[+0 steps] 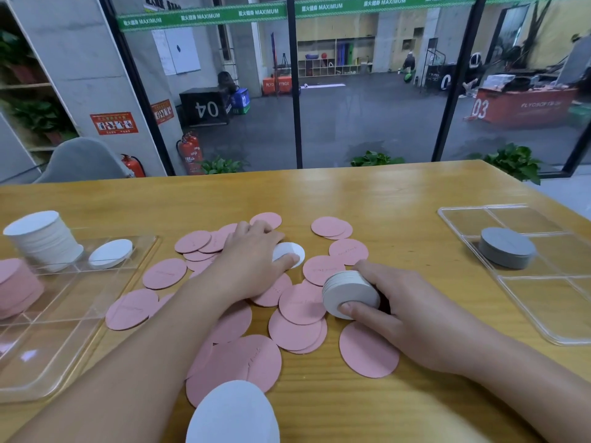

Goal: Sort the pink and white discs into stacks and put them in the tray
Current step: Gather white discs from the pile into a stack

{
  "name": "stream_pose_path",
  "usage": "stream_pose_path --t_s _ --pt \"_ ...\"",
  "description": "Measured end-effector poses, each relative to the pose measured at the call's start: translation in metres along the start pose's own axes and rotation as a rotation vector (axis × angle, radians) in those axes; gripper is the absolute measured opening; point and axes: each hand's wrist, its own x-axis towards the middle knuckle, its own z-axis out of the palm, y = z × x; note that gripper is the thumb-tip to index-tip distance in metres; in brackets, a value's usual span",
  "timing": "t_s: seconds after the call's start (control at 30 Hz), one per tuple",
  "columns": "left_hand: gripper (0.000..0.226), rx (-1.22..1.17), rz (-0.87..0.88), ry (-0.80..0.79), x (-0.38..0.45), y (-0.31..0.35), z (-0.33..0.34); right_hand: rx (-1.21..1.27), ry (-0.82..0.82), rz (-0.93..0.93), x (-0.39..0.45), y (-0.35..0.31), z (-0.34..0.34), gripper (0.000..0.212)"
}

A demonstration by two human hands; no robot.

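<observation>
Several loose pink discs (299,303) lie scattered across the middle of the wooden table. My right hand (403,302) grips a small stack of white discs (350,292), held on edge just above the pink ones. My left hand (252,260) lies over the pile, its thumb and fingers pinching a single white disc (292,249). Another white disc (233,414) lies near the front edge. The clear tray on the left (64,314) holds a tall white stack (44,239), one lone white disc (110,254) and a pink stack (16,287).
A second clear tray (543,308) at the right holds a grey stack of discs (507,247). Bare table lies between the pile and that tray. A glass wall and potted plants stand beyond the table's far edge.
</observation>
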Motion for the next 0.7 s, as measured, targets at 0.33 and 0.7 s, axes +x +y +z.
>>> stream_pose_path --t_s 0.33,0.7 --pt "0.023 -0.456 -0.039 0.219 -0.001 0.001 -0.014 0.001 -0.001 -0.001 0.0 0.001 0.001 0.025" --pt "0.03 -0.902 -0.021 0.223 -0.063 0.012 -0.03 -0.025 0.004 0.001 0.0 -0.001 0.002 0.023"
